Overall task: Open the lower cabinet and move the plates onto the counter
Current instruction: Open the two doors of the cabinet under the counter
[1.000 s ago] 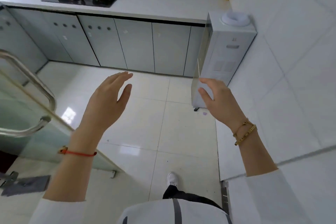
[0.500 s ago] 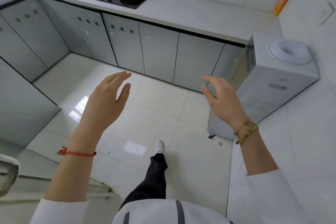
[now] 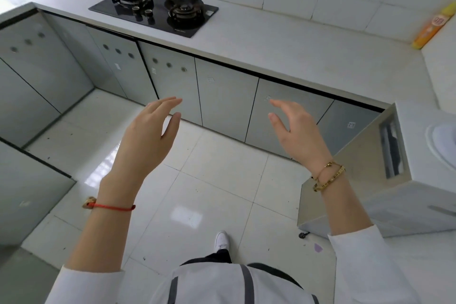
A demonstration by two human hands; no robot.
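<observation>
Closer to the cabinets (image 3: 224, 99) now, doors shut, plates not visible. Left hand (image 3: 145, 136) and right hand (image 3: 296, 133) spread wide, empty, raised before the cabinets; counter (image 3: 283, 42) above.

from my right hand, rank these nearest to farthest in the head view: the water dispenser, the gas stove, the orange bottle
1. Water dispenser, just right of the right hand.
2. Gas stove, far counter, up and left.
3. Orange bottle, back right corner; close to the stove's rank.

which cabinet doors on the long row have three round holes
The two doors under the stove: left one, right one. The doors further right are plain, with only a small label.
</observation>
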